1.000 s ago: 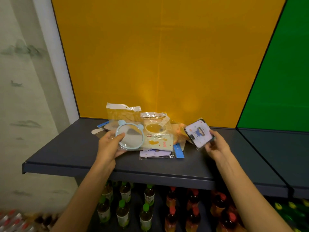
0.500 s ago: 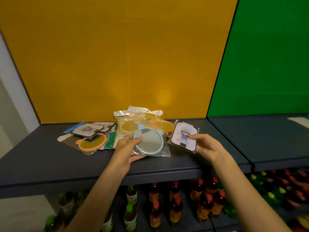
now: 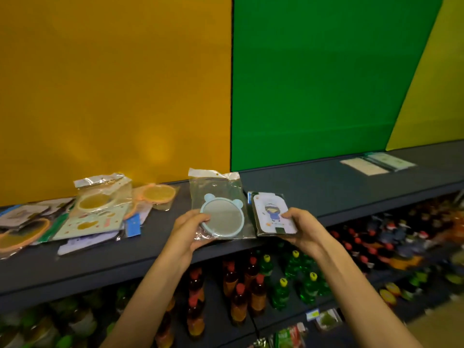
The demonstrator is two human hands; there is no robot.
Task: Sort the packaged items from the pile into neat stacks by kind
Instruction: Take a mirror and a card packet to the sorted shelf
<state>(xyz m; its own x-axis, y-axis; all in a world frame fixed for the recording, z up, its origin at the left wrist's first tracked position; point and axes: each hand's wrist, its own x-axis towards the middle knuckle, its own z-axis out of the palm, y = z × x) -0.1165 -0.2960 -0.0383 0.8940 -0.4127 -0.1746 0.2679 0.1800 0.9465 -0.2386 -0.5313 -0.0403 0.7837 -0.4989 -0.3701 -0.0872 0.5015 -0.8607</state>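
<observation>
Over the front edge of the dark shelf (image 3: 313, 194), both hands hold one packet each. Left hand (image 3: 187, 233) pinches the clear bag with the round blue eared mirror (image 3: 222, 218), thumb on the mirror's rim, fingers under the bag; the bag's top flap stands up toward the back wall. Right hand (image 3: 303, 228) grips the white card packet with a cartoon figure (image 3: 273, 213), thumb on its face, fingers curled beneath. The two packets sit just beside each other, edges nearly touching, the card packet to the right of the mirror.

Pile (image 3: 82, 217) lies on the shelf well to the left of the mirror: orange round mirrors in clear bags, pale green cards, a blue tag, all overlapping and unsorted. Far right of the mirror, at the back of the shelf, flat pale packets (image 3: 376, 164) lie side by side. Below the shelf: rows of bottles (image 3: 251, 285) with red, yellow and green caps.
</observation>
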